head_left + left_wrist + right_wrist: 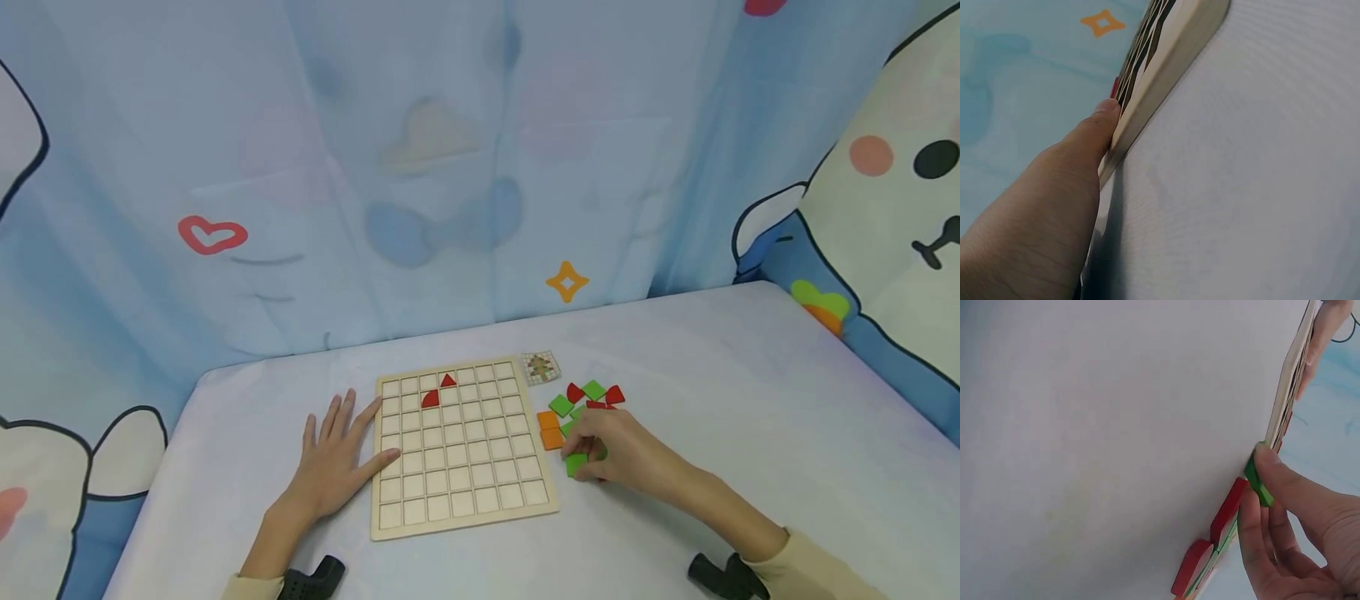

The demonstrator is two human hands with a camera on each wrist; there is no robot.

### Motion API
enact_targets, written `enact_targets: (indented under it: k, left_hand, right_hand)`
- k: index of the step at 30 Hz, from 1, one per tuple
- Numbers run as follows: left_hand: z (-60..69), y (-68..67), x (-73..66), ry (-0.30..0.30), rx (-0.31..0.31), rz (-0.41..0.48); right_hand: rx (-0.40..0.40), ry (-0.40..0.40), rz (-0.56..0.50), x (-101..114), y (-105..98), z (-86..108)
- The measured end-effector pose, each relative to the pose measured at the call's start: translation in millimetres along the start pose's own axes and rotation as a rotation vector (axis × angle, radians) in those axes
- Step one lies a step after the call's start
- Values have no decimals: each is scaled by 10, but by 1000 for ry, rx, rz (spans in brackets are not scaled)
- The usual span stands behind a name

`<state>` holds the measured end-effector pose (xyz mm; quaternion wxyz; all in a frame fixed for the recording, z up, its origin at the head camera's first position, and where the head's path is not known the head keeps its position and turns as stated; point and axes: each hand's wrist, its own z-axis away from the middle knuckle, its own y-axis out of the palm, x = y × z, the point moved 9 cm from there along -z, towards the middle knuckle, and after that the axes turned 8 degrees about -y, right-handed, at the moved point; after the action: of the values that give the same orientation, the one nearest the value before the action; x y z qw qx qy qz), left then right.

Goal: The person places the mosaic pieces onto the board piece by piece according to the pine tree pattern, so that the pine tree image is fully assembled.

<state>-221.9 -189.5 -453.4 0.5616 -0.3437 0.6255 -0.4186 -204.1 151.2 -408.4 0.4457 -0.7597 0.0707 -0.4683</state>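
My right hand [626, 450] pinches a green tile [1259, 482] between thumb and finger, just right of the board. Around and beyond its fingers lie loose pieces: orange squares [550, 430], green tiles [593, 390] and red pieces [615, 395]. Some of these are hidden beneath the hand. A wooden grid board [465, 523] lies flat on the table, with a red triangle [447, 381] and a red quarter-round piece [431, 400] in its upper cells. With fingers spread, my left hand [333, 462] rests by the board's left edge, its thumb [1088, 134] touching the rim.
A small pattern card [541, 367] lies at the board's far right corner. The table has a white cloth [705, 367], and a printed blue curtain [465, 250] hangs behind it. Black wrist devices [318, 577] show at both forearms.
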Motion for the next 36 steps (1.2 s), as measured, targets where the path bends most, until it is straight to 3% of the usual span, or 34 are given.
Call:
enact_targets:
  k: [11,17,21,29,36]
  left_hand:
    - [-6,33,65,-8,9,-2]
    - [-16,38,74,-13,9,-1]
    - [-5,42,85,-16,10,-5]
    - [3,9,43,-4,0,4]
    - [-2,13,29,-7,6,0]
  right_hand:
    - [21,-18,-31,60,34,-29]
    - [16,-1,-22,121,21,-146]
    - [-2,-16,-61,195,23,-324]
    - [-30,-133,-171,283,121,-854]
    - [-28,-158,-147,409,230,-1314]
